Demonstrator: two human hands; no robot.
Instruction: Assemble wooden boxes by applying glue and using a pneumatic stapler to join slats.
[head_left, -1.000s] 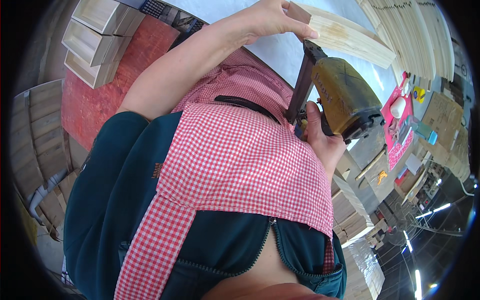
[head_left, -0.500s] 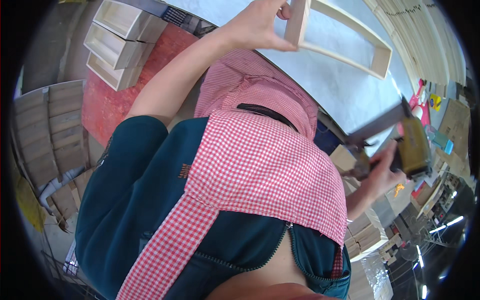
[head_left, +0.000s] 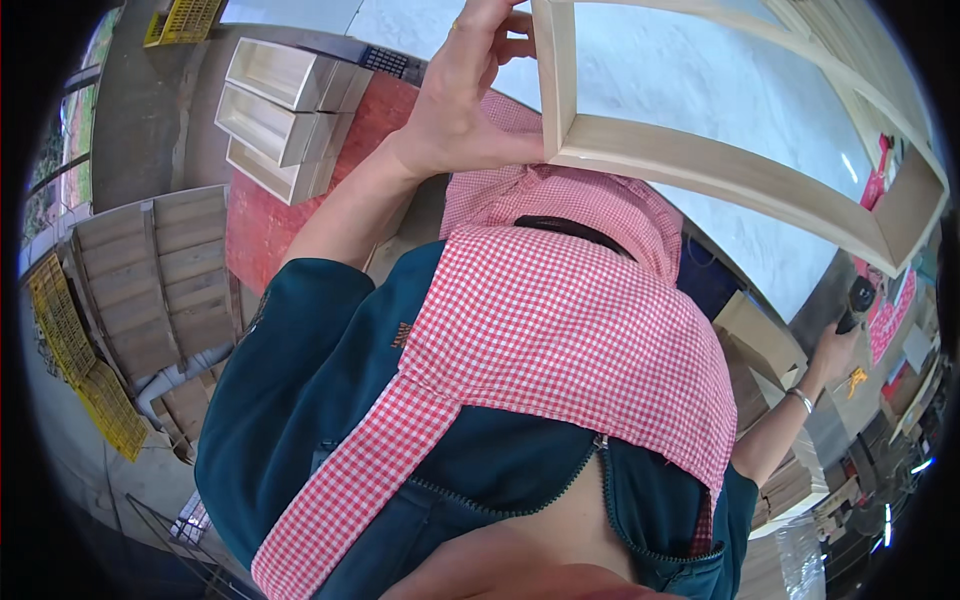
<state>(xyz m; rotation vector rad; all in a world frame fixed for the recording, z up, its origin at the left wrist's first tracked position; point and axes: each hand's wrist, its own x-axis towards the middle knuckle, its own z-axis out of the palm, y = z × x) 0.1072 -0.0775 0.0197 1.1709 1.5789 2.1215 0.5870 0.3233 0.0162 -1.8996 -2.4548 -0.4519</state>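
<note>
My left hand (head_left: 465, 115) grips the near left corner of a rectangular pale wooden frame (head_left: 720, 168). Raised and tilted above the white worktop, the frame lets the worktop show through its open middle; its far side runs out of the picture. Lower at the right, my right hand (head_left: 833, 352) is closed on a nail gun (head_left: 856, 298). Only a dark end of that tool shows past the fingers, well apart from the frame.
Several pale wooden boxes (head_left: 270, 125) are stacked on a red surface (head_left: 262, 235) at the left. A cardboard box (head_left: 760, 330) stands near my right forearm. Pink cloth (head_left: 890, 318) lies beyond my right hand. Yellow plastic crates (head_left: 75, 340) are at the far left.
The wooden frame has come nearer and turned, appearing larger. My right hand has moved outward and down with the nail gun, which now shows far less. The view has shifted slightly.
</note>
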